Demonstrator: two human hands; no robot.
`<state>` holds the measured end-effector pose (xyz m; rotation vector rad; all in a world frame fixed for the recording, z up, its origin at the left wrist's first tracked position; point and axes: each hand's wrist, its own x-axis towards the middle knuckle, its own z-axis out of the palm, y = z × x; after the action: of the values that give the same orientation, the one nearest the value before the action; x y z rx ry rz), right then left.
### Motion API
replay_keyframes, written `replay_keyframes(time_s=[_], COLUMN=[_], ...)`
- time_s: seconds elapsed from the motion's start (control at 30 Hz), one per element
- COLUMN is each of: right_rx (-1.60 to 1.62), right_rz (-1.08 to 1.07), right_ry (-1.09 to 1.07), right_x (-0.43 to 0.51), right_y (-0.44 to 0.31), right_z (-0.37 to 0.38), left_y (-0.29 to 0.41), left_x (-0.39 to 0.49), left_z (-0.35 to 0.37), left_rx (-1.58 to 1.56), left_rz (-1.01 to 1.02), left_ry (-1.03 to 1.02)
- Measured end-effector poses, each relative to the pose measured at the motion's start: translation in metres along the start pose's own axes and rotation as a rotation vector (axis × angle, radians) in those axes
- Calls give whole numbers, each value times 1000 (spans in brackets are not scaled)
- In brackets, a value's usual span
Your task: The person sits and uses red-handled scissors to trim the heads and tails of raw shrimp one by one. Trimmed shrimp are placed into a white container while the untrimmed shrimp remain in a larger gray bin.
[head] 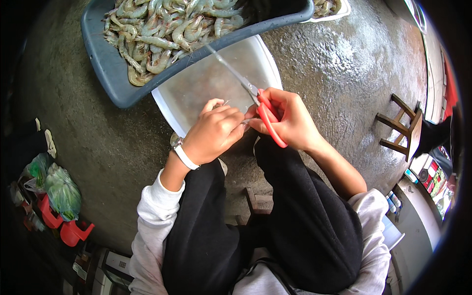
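My right hand (297, 120) is closed around a pair of scissors (252, 88) with red handles, the long blades pointing up and to the left over a white basin (276, 70). Cloudy liquid seems to fill that basin. My left hand (220, 129), with a white-strapped watch at the wrist, grips a small shrimp (246, 121) mostly hidden by the fingers. The thumb and fingertips of my right hand meet it at the shrimp's visible end. Beyond the basin, a grey plastic tub (107, 79) holds a heap of raw shrimp (166, 31), its near edge overlapping the basin.
Another white container (344, 11) with shrimp stands past the tub. A wooden stool (403, 127) is on the wet concrete floor (332, 70) at right. Bagged greens (62, 191) and red plastic stools (75, 232) are at left. A person's shoe (51, 143) shows there.
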<state>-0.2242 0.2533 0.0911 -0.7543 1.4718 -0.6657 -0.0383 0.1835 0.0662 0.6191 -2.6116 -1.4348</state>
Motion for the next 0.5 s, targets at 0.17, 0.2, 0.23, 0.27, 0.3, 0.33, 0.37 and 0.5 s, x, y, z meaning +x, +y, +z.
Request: replay_keyframes(time_s=[0.17,0.2,0.23,0.27,0.3,0.33,0.37,0.5], right_rx=[-97,-41,14,71,132,191,257,285], right_rz=[-46,-59,-73,-87,-94,-100,-105,-114], right_ry=[3,4,4,5,3,0,-2,61], right_x=[2,3,5,6,7,8,9,9], right_y=[3,4,5,6,7,9,10,12], right_z=[-2,-1,1,2,3,2,1,-5], left_y=[5,5,5,5,5,4,3,-9], left_x=[3,3,4,4,5,5,6,2], left_z=[0,0,0,0,0,-1,-1,-6], left_rx=[183,204,226,247,291,333,374,479], left_rz=[33,53,70,89,104,121,124,163], left_ry=[88,115,144,179,202,233,260,411])
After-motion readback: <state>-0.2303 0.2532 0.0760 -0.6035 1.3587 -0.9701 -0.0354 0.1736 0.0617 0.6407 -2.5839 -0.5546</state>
